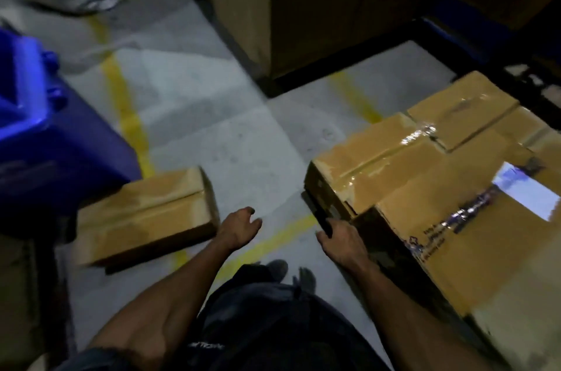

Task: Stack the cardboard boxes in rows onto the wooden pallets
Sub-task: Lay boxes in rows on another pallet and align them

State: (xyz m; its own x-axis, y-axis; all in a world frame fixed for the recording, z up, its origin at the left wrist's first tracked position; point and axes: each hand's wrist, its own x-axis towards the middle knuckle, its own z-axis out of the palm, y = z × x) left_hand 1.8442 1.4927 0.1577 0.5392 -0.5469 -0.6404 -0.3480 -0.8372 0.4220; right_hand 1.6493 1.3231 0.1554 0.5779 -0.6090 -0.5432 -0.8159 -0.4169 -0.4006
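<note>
Several taped cardboard boxes point(440, 176) are sitting packed edge to edge just beyond and outboard of the right hand point(341, 244), though whatever is bearing them is lying hidden in shadow, so I cannot tell whether a pallet is under them. That hand is resting against the dark near corner of the nearest box, and its fingers are lying too deep in shadow to tell whether they are gripping anything. One loose flat box point(145, 216) is lying on the concrete floor point(230, 134) just outboard of the left hand point(238, 231), which is hanging with fingers loosely spread and holding nothing, close to that box's near corner without clearly touching it. Further out past the loose box a blue plastic bin point(45, 134) is standing, and ahead of both hands a tall carton stack point(318, 12) is rising beyond the yellow floor lines point(127, 115). Judging from this, the loose box is probably waiting to be lifted next; a one-handed grab at its corner could be letting it tilt and slip, and the dim light could be causing it to land skewed against its neighbours.
</note>
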